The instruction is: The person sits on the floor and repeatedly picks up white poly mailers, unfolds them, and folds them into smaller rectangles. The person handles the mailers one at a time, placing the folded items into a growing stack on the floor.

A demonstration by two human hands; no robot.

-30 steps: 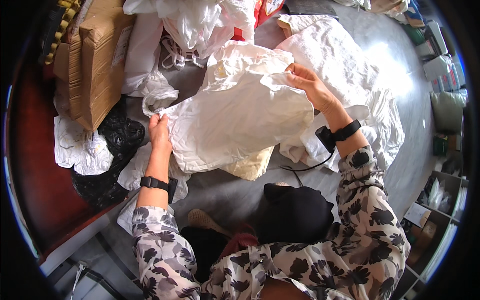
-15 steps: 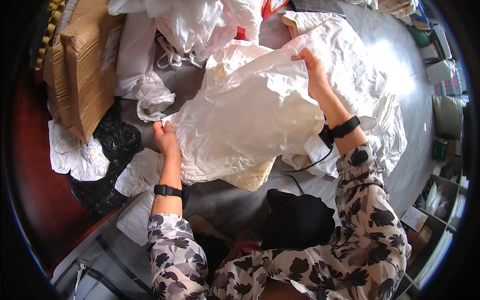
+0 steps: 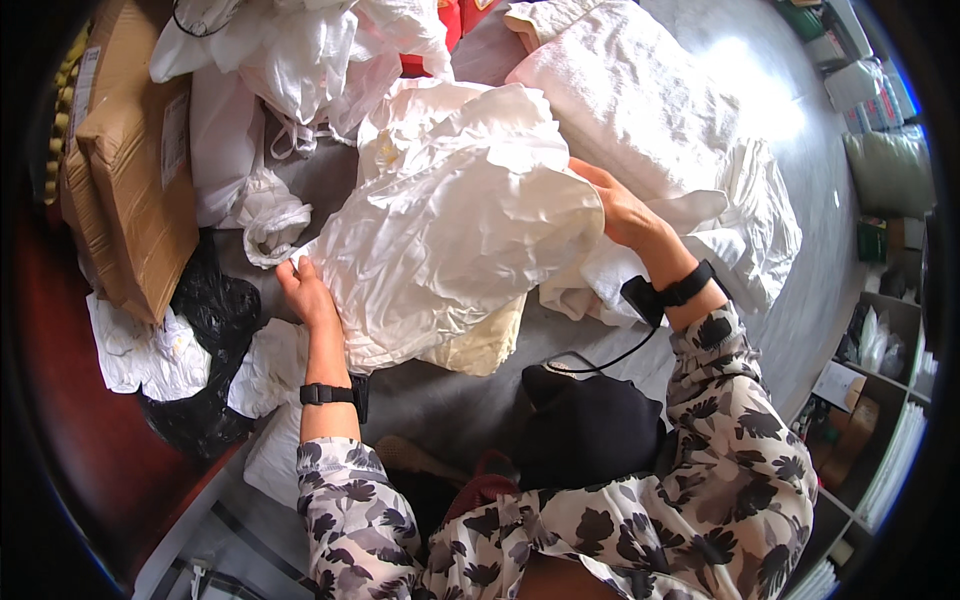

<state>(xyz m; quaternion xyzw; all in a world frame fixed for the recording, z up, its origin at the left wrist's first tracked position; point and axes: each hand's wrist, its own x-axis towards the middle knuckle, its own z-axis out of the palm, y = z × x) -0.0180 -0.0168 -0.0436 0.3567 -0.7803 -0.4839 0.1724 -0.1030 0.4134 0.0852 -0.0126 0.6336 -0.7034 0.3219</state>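
Note:
A wrinkled, slightly glossy white cloth (image 3: 450, 215) spreads in front of me over other pale fabric. My left hand (image 3: 308, 295) pinches its left edge between thumb and fingers. At its right edge is my right hand (image 3: 625, 212), fingers stretched toward the fabric and their tips partly hidden by it. A cream cloth (image 3: 482, 338) shows from beneath the near side. Beyond my right hand lies a thick white towel-like cloth (image 3: 630, 90). A crumpled white cloth (image 3: 272, 222) rests just past my left hand.
Cardboard boxes (image 3: 140, 190) stand at the left, with a black plastic bag (image 3: 222, 310) beside them. White fabric (image 3: 300, 50) is heaped at the far side. Shelving (image 3: 880, 395) lines the right. A black cable (image 3: 620, 358) runs below my right wrist, near a dark rounded object (image 3: 590, 430).
My right hand has moved down from the cloth's upper right corner to its right edge. The raised far part of the cloth has sunk and wrinkled. My left hand keeps its pinch.

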